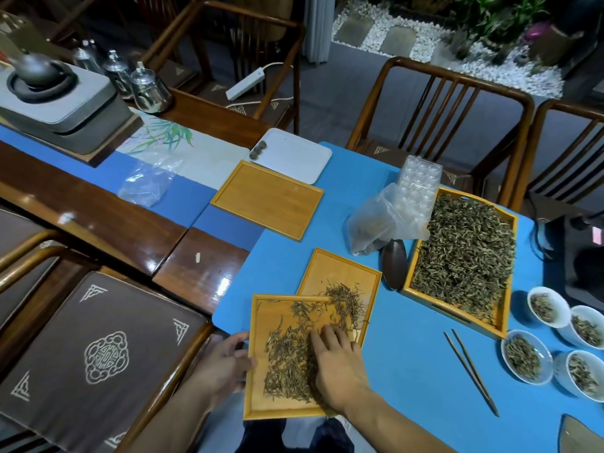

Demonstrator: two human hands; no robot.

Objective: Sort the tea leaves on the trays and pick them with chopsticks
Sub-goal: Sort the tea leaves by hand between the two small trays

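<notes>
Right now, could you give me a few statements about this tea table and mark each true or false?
1. The chopsticks lie unused on the blue mat. True.
2. The right hand rests on leaves in the nearest bamboo tray. True.
3. The left hand holds a white bowl. False: it grips that tray's left edge.
4. The large tray of tea leaves is empty. False: it is full.
5. The white tray holds a few small tea balls. True.

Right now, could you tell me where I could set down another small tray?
Free: the empty bamboo tray, and blue mat between the near tray and chopsticks. Crowded: the white bowls beside the full tray.
</notes>
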